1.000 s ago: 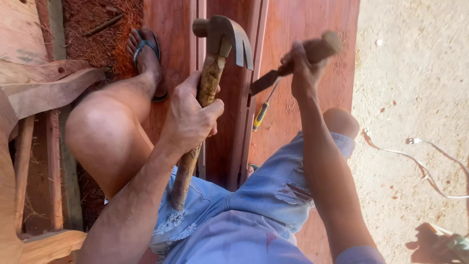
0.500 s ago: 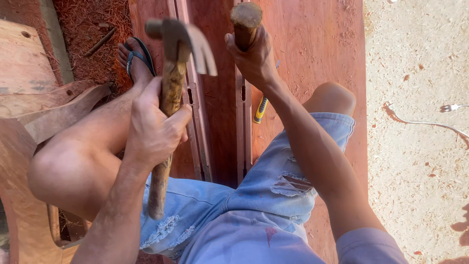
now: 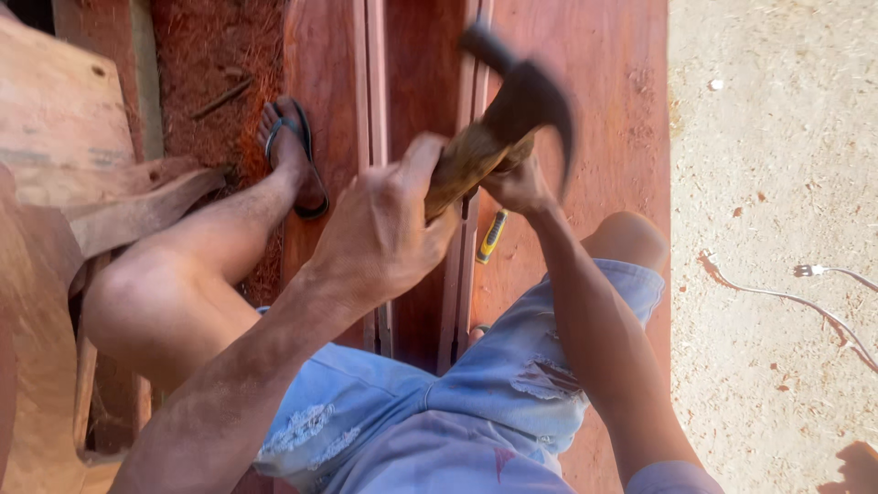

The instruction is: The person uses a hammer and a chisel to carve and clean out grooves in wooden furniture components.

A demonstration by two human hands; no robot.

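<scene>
Swinging a claw hammer point(image 3: 512, 114), the left hand point(image 3: 384, 229) grips its handle; the right hand point(image 3: 519, 187), fingers hidden, rests on unfinished red planks point(image 3: 585, 110).

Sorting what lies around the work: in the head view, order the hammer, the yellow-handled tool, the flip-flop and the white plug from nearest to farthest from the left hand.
1. Hammer, gripped in the left hand.
2. Yellow-handled tool, just right, on the red board.
3. Flip-flop, up-left, on the foot.
4. White plug, far right on the sandy ground.
</scene>
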